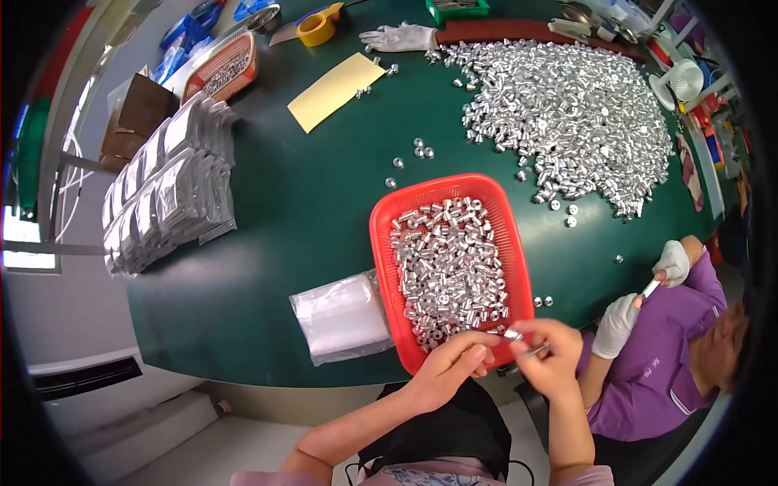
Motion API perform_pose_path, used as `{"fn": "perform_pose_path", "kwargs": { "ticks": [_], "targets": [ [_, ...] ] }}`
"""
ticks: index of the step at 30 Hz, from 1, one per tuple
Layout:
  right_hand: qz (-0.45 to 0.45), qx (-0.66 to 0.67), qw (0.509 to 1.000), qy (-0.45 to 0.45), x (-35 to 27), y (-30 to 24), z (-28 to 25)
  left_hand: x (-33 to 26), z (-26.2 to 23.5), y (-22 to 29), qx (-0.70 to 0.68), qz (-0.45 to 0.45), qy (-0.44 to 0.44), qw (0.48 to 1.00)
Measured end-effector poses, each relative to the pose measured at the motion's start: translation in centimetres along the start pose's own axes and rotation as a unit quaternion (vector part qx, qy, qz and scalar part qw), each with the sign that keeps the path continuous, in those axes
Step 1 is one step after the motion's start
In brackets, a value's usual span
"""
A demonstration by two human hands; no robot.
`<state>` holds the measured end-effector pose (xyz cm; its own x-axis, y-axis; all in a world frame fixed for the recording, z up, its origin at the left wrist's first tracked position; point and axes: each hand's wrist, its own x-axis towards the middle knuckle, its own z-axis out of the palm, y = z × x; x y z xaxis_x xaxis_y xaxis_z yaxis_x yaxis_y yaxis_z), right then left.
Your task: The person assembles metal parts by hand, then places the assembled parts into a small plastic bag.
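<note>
Over the near right corner of a red plastic basket (526,267), my two hands meet. The basket holds many small shiny metal cylinders (450,267), some with a hole in the end. My right hand (553,356) pinches one small metal cylinder (512,334) between thumb and fingertips. A thin metallic piece (538,350) shows at the same hand; its kind is unclear. My left hand (450,368) is closed beside it, its fingers pressed together and pointing at that cylinder. Whatever lies inside the left fingers is hidden.
Left of the basket lies a packet of clear plastic bags (340,320). Stacked silvery packs (174,178) stand farther left. A large heap of metal cylinders (575,113) covers the far right of the green table (267,308). At right sits a co-worker (656,356) in purple, wearing white gloves.
</note>
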<state>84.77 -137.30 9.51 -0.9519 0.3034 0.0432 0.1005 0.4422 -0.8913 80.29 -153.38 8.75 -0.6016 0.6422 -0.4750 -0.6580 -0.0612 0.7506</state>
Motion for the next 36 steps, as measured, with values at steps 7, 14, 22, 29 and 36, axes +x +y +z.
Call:
{"fn": "perform_pose_path", "kwargs": {
  "ticks": [7,14,22,29,36],
  "targets": [
    [-0.053,0.038,0.991,-0.115,0.5,-1.8,0.6,0.1,-1.6,1.6,-0.016,-0.022,-0.068,0.997],
    [-0.028,0.064,0.992,-0.102,0.6,-1.7,0.4,0.1,-2.5,2.4,-0.058,0.007,-0.022,0.998],
    [-0.043,0.067,0.992,-0.102,0.7,-1.9,0.4,0.1,-2.3,1.9,-0.030,0.007,-0.026,0.999],
    [-0.071,-0.031,0.988,-0.132,0.7,-2.1,0.1,0.1,-2.3,1.4,0.083,0.057,0.002,0.995],
    [-0.023,0.102,0.980,-0.170,0.0,-0.9,0.2,0.3,-2.7,1.3,0.042,0.023,-0.015,0.999]
  ]
}}
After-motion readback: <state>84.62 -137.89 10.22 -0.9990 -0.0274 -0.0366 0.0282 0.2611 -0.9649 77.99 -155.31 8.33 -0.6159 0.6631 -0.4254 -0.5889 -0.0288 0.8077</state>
